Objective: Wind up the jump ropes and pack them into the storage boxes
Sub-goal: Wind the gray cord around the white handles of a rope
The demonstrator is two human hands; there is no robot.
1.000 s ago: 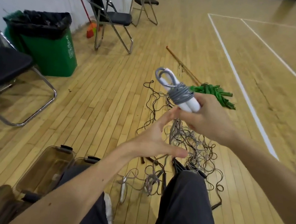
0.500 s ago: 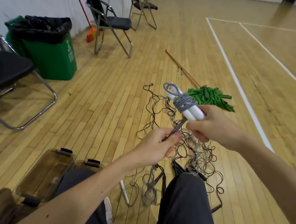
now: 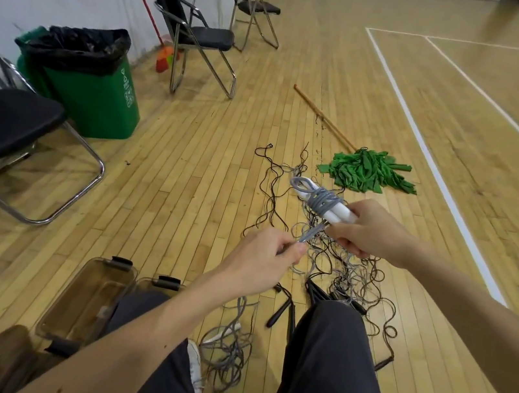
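A grey jump rope with white handles [image 3: 325, 202] is wound into a bundle, and my right hand [image 3: 368, 230] grips the handles. My left hand [image 3: 263, 258] pinches the loose grey end of that rope just below the bundle, pulled taut. A tangle of grey and dark ropes [image 3: 335, 269] lies on the wooden floor under both hands. More rope [image 3: 226, 354] lies between my legs. Two clear brown storage boxes [image 3: 89, 298] stand open on the floor at the lower left, partly hidden by my left leg.
A green mop [image 3: 367, 171] lies on the floor beyond the ropes. A green bin [image 3: 97, 96] and folding chairs [image 3: 6, 136] stand along the left wall. A white court line [image 3: 428, 155] runs on the right.
My left hand went from open below the bundle to pinching the loose rope end and pulling it down and left. The bundle in my right hand has sunk lower.
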